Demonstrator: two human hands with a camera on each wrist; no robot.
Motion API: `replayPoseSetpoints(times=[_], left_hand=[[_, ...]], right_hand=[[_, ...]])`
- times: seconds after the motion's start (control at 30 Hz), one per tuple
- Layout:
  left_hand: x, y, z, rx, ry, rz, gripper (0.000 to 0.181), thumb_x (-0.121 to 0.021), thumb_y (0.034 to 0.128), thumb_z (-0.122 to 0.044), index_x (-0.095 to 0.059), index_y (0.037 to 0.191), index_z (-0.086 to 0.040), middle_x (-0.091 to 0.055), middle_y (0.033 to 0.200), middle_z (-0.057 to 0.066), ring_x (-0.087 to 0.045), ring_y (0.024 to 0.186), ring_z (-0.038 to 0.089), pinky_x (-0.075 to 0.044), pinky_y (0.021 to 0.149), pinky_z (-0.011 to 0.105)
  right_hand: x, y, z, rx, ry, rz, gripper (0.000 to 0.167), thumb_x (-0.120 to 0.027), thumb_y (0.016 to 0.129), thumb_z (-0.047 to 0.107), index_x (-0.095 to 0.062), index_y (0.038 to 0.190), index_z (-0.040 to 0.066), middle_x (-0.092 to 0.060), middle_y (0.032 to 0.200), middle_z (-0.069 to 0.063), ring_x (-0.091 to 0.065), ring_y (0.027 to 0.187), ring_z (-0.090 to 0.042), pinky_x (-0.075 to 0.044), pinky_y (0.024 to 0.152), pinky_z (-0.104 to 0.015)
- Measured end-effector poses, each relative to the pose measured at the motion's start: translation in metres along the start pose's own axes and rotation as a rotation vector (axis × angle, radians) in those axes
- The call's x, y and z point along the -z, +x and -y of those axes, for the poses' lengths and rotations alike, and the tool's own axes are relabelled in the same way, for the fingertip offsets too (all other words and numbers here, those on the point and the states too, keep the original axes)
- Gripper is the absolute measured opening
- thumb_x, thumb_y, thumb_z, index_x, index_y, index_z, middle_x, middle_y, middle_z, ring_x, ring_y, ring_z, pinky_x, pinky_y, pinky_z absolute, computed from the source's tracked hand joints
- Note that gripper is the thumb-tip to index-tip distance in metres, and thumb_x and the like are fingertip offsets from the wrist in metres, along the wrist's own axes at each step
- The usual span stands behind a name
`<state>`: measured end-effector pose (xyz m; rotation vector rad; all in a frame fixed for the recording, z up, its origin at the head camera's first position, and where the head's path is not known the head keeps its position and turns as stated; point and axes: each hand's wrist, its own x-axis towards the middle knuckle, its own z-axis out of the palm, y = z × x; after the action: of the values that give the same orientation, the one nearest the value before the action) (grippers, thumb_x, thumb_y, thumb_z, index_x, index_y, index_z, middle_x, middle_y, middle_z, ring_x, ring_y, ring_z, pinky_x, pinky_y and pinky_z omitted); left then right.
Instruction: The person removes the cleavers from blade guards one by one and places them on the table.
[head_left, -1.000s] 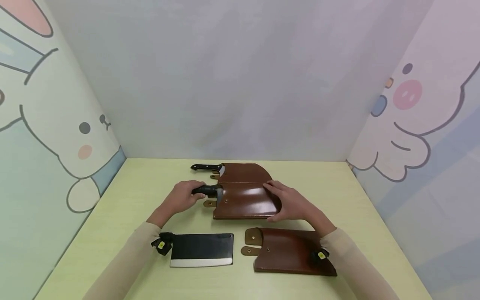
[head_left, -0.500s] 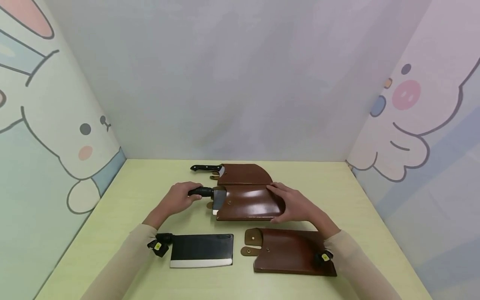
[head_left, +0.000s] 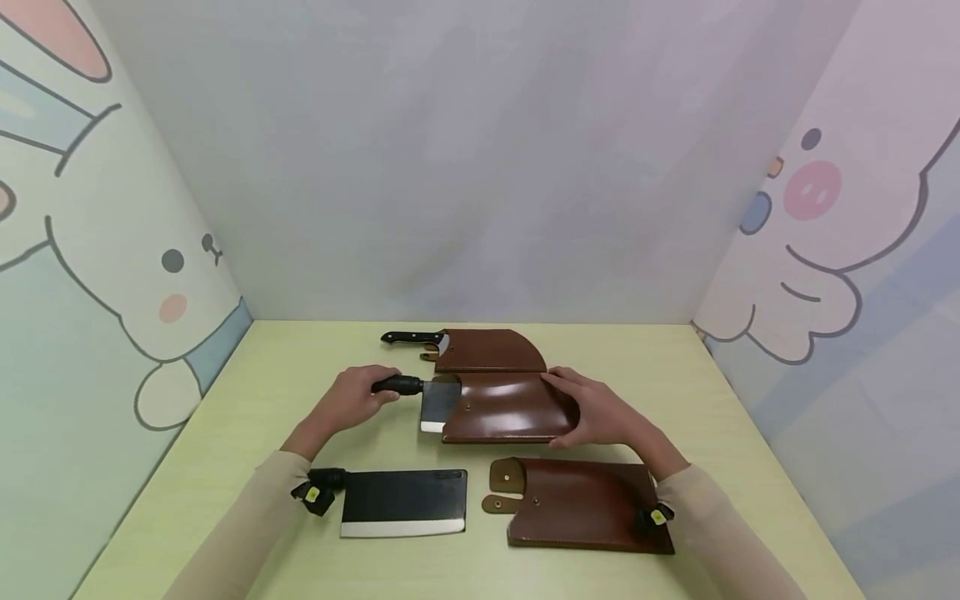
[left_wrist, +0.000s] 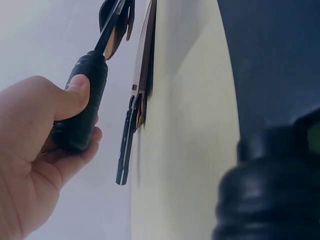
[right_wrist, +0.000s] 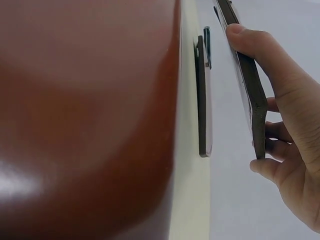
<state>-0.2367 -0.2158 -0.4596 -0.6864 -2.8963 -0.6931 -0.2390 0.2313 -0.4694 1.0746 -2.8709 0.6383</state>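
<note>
My left hand (head_left: 352, 402) grips the black ribbed handle (left_wrist: 82, 102) of a cleaver. Part of that cleaver's blade (head_left: 438, 404) shows, dark with a bright edge; the rest is hidden inside a glossy brown leather sheath (head_left: 517, 408). At the sheath's right end my right hand (head_left: 600, 410) holds it by the edges, thumb on the near edge and fingers at the far one. In the right wrist view the held sheath (right_wrist: 252, 95) is seen edge-on, raised off the table.
Behind lies a smaller sheathed knife with a black riveted handle (head_left: 408, 337) in a brown sheath (head_left: 487, 350). Nearer me lie a bare black cleaver (head_left: 403, 500) and another brown sheath (head_left: 585, 504) with two strap tabs. Walls border the yellow table (head_left: 300, 350).
The left hand has drawn the cleaver a little left, so more blade shows. The right hand and the sheath have shifted slightly right.
</note>
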Motion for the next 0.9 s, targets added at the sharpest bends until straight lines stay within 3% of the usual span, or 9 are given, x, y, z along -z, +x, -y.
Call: replayPoseSetpoints(times=[0.53,0.9], left_hand=[[0.002,-0.005,0.012,0.017,-0.02,-0.027,0.04,-0.077,0.0933,-0.02,-0.069,0.128,-0.002,-0.071,0.124,0.017,-0.068,0.11,0.034,-0.054,0.091,0.055],[0.014,-0.016,0.021,-0.01,-0.043,-0.05,0.04,-0.076,0.0931,-0.018,-0.069,0.128,0.0,-0.07,0.124,0.019,-0.07,0.104,0.033,-0.055,0.084,0.051]], right_hand=[[0.002,-0.005,-0.004,-0.021,0.008,-0.013,0.112,-0.094,0.066,0.052,-0.043,0.157,0.013,-0.042,0.157,-0.015,-0.049,0.138,-0.039,-0.051,0.1,-0.055],[0.008,-0.011,-0.008,-0.013,0.014,-0.024,0.111,-0.094,0.066,0.051,-0.043,0.156,0.013,-0.041,0.158,-0.013,-0.048,0.14,-0.038,-0.051,0.099,-0.056]])
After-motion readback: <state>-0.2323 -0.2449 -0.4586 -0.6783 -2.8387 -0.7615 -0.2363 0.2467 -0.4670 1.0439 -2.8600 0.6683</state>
